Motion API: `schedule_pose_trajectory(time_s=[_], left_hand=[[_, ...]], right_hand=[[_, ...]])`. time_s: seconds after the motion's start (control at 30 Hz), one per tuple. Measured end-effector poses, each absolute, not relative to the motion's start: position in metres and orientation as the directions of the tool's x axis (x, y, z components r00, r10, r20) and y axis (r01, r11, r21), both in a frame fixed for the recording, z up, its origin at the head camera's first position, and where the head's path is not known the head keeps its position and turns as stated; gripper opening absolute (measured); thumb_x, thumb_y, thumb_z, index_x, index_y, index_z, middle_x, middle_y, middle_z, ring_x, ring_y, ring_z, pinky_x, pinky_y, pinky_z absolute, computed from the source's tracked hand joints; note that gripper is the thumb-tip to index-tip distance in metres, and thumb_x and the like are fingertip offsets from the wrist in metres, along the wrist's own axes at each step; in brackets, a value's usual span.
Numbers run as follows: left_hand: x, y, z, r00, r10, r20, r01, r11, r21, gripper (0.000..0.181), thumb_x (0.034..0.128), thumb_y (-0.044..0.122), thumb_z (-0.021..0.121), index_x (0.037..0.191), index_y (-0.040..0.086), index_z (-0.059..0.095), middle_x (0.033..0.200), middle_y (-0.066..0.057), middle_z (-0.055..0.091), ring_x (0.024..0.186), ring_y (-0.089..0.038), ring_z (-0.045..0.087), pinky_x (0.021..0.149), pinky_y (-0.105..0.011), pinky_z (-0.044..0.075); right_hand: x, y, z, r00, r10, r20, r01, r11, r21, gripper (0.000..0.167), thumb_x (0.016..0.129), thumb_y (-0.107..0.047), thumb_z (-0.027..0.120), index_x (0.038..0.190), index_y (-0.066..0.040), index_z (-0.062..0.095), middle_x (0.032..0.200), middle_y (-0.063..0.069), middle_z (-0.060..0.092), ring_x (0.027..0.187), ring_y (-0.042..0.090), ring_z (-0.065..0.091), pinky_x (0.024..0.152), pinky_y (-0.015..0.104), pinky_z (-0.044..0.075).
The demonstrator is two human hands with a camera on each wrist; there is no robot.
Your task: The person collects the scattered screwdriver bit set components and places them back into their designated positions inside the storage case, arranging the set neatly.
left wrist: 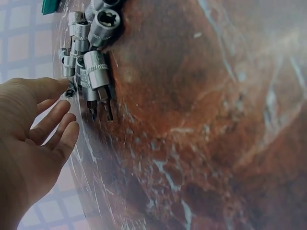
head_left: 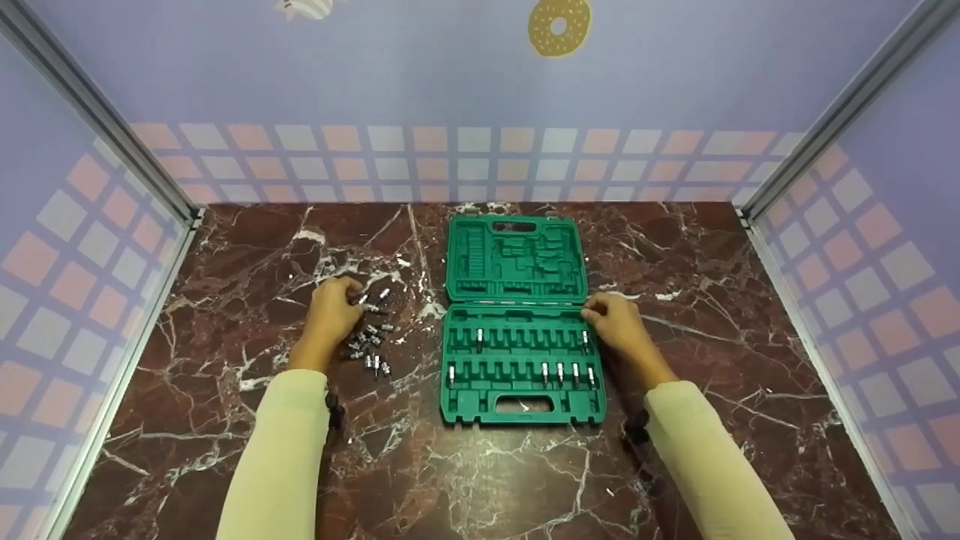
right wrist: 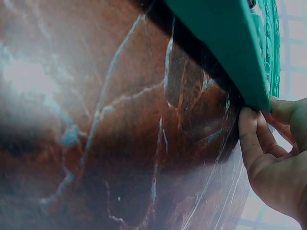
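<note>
An opened green case [head_left: 525, 414] lies on the marble table, its lower half holding several metal socket bits [head_left: 560, 373] upright in two rows of slots. My right hand [head_left: 619, 324] pinches the case's right edge close to the hinge; in the right wrist view the thumb and fingers [right wrist: 278, 153] meet at the corner of the green case [right wrist: 225, 43]. Left of the case, my left hand [head_left: 333, 309] is at the pile of loose socket bits [head_left: 375, 339]. In the left wrist view its thumb tip touches or nearly touches a bit beside the pile [left wrist: 98, 72], with the hand [left wrist: 41, 129] relaxed.
The case's upper half [head_left: 517, 259] lies folded back, with moulded recesses. A purple wall with pink and white squares [head_left: 472, 161] stands behind the table [head_left: 480, 480], and side walls rise at left and right.
</note>
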State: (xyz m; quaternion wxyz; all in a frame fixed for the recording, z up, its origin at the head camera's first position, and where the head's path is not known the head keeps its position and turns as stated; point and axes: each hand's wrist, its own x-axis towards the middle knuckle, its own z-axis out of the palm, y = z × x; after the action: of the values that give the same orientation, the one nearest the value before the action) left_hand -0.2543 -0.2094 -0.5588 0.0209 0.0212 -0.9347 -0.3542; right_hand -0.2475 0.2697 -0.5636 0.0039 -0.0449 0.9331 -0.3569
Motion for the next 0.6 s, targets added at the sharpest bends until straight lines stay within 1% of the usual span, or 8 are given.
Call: schedule_pose_trajectory(time_s=[0.3, 0.43, 0.6], left_hand=[[-0.2562, -0.2118, -0.5627, -0.998, -0.055, 0.013, -0.033, 0.745, 0.667, 0.028, 0.0848, -0.002, 0.076, 0.112, -0.009, 0.069, 0.108, -0.028, 0.068, 0.104, -0.043, 0.063, 0.101, -0.053, 0.051], [-0.2574, -0.2115, -0.5636, -0.999, -0.05, 0.004, -0.035, 0.746, 0.666, 0.027, 0.0854, -0.002, 0.075, 0.111, -0.009, 0.07, 0.108, -0.028, 0.067, 0.104, -0.043, 0.063, 0.1, -0.053, 0.051], [-0.2575, -0.2105, -0.5638, -0.999, -0.037, 0.02, -0.015, 0.765, 0.644, 0.024, 0.0863, -0.002, 0.073, 0.109, -0.01, 0.07, 0.107, -0.029, 0.065, 0.104, -0.043, 0.062, 0.099, -0.054, 0.051]], right_hand=[[-0.2484, 0.2684, -0.564, -0.997, -0.081, 0.011, -0.068, 0.74, -0.669, 0.012, 0.098, -0.009, 0.069, 0.1, 0.002, 0.072, 0.12, 0.024, 0.072, 0.113, 0.042, 0.067, 0.096, 0.056, 0.053], [-0.2473, 0.2691, -0.5638, -0.998, -0.069, -0.001, -0.051, 0.74, -0.67, 0.011, 0.098, -0.009, 0.069, 0.1, 0.001, 0.073, 0.118, 0.023, 0.073, 0.111, 0.041, 0.067, 0.095, 0.055, 0.053], [-0.2471, 0.2694, -0.5638, -0.997, -0.079, 0.014, -0.069, 0.744, -0.665, 0.011, 0.097, -0.008, 0.069, 0.099, 0.002, 0.072, 0.119, 0.024, 0.072, 0.11, 0.042, 0.067, 0.094, 0.056, 0.053]])
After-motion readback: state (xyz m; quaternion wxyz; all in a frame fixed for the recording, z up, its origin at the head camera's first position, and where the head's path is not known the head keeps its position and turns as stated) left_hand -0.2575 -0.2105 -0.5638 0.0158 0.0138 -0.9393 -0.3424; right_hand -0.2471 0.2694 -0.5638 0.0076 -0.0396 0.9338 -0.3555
